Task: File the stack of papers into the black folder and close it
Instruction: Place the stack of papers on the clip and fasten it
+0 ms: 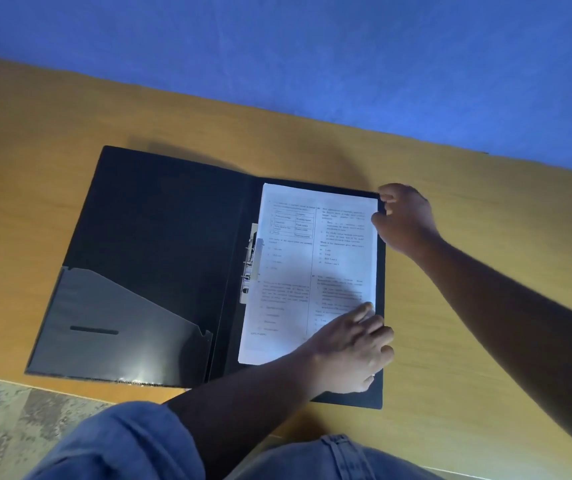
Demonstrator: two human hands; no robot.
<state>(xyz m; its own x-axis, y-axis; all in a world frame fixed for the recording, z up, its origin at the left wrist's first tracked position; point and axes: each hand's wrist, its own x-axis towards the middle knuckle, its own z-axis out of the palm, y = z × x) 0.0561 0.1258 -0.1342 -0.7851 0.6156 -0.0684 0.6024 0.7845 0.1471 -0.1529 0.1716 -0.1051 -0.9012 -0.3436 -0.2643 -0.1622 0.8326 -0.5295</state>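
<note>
Papers (315, 265) in open folder (160, 237) (edges flush); left grip (350, 351) flat, right grip (404, 218) pinching edge.

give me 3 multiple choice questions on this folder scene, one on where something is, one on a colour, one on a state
1. Where does the stack of papers lie?
A. in the clear pocket
B. on the right half of the black folder
C. on the bare table

2. What colour is the wall behind the wooden table?
A. blue
B. green
C. white

3. What state is the folder in?
A. closed
B. open flat
C. standing upright

Answers:
1 B: the sheets rest beside the metal clip, with the left hand at their lower right corner and the right hand at the upper right edge.
2 A: blue fills the top of the view.
3 B: both halves lie spread, the clear pocket showing.
</note>
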